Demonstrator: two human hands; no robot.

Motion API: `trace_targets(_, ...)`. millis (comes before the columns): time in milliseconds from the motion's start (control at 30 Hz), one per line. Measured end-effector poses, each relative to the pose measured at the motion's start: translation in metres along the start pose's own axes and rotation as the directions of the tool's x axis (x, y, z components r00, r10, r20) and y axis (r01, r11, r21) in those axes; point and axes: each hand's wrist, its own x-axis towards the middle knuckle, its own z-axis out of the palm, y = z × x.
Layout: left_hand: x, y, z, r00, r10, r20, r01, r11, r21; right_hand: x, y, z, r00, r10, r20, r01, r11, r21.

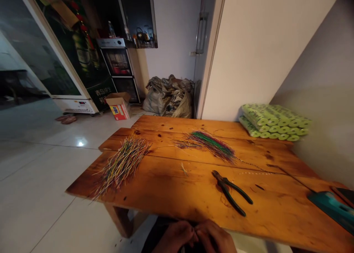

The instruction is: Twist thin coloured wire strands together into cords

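Note:
My left hand (pixel 177 235) and my right hand (pixel 213 236) meet at the bottom of the view, just off the table's near edge. Fingertips of both are pinched together, and whatever is between them is too small or hidden to make out. On the table in front lies a pair of pliers (pixel 229 194) with dark green handles spread apart. A loose pile of thin coloured wires (pixel 124 162) covers the left end. Farther back is a second bundle of wires (pixel 212 144), green and purple. A few short pale wire pieces (pixel 184 168) lie between them.
The wooden table (pixel 166 186) has plank seams. A teal-handled tool (pixel 329 205) with a long thin rod rests at right. Green wrapped rolls (pixel 276 122) are stacked at the back right. Beyond stand sacks (pixel 171 96), an open carton (pixel 119 107) and a glass-door fridge (pixel 63 61).

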Motion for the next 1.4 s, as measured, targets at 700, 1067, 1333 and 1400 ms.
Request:
trace_targets(700, -0.03, 0.022, 0.022, 0.959, 0.106, -0.263, -0.097, 0.994, 0.044, -0.025, -0.046, -0.016, 0.944, 0.308, 0.12, -0.323, 0.937, 0.133)
trace_targets(1067, -0.043, 0.026, 0.008, 0.964, 0.249, -0.096, -0.133, 0.759, 0.638, -0.036, -0.045, -0.012, 0.982, 0.153, 0.107, -0.149, 0.988, -0.042)
trace_targets(1333, -0.032, 0.021, 0.017, 0.988, -0.155, 0.012, 0.149, 0.922, -0.357, -0.025, -0.046, -0.025, 0.998, 0.006, 0.061, -0.001, 0.997, -0.08)
trace_targets(1400, -0.032, 0.023, 0.013, 0.992, -0.113, 0.058, 0.126, 0.942, -0.311, -0.022, -0.049, -0.029, 0.994, 0.106, 0.029, -0.106, 0.994, 0.016)
